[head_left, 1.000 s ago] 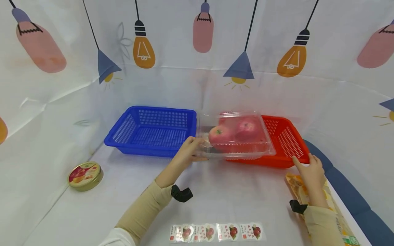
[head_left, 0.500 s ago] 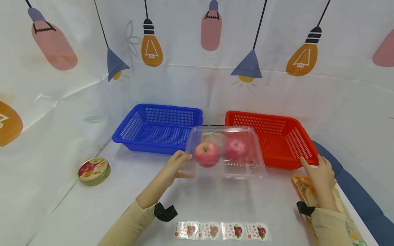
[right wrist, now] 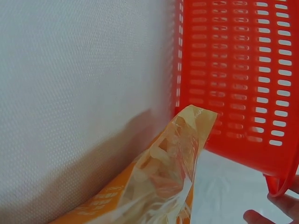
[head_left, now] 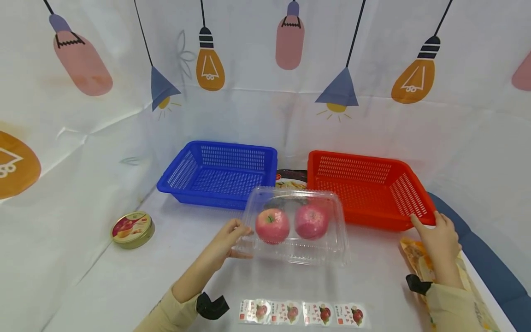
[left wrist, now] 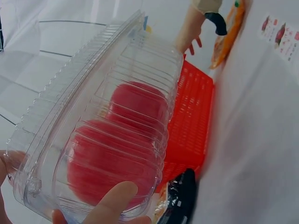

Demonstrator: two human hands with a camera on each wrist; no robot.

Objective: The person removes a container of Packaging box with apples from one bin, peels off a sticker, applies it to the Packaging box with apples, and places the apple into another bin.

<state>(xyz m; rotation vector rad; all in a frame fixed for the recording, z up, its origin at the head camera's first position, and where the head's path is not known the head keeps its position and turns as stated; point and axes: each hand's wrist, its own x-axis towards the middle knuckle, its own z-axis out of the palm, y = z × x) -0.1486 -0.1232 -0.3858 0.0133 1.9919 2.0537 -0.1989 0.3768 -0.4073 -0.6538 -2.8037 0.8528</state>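
My left hand (head_left: 226,244) grips the left end of a clear plastic clamshell box (head_left: 298,253), thumb and fingers at its edge. Inside the box lie two red apples, one apple (head_left: 272,226) on the left and another apple (head_left: 311,222) on the right. In the left wrist view the fingers (left wrist: 114,200) press under the box, whose lid looks closed. Over at the right, my right hand (head_left: 439,240) holds the near right corner of a red plastic basket (head_left: 373,221), with fingers at the rim. Only some fingertips (right wrist: 285,205) show in the right wrist view.
A blue basket (head_left: 215,200) stands at the back left, and a dark printed package (head_left: 292,177) lies between the baskets. A round gold tin (head_left: 132,230) sits at the left. Fruit stickers (head_left: 303,313) lie in front. An orange-yellow bag (head_left: 416,258) is under my right forearm.
The clear box with the apples has come from over the red basket toward me and slightly left, in my left hand. My right hand stays at the red basket's corner. The view has turned slightly left.
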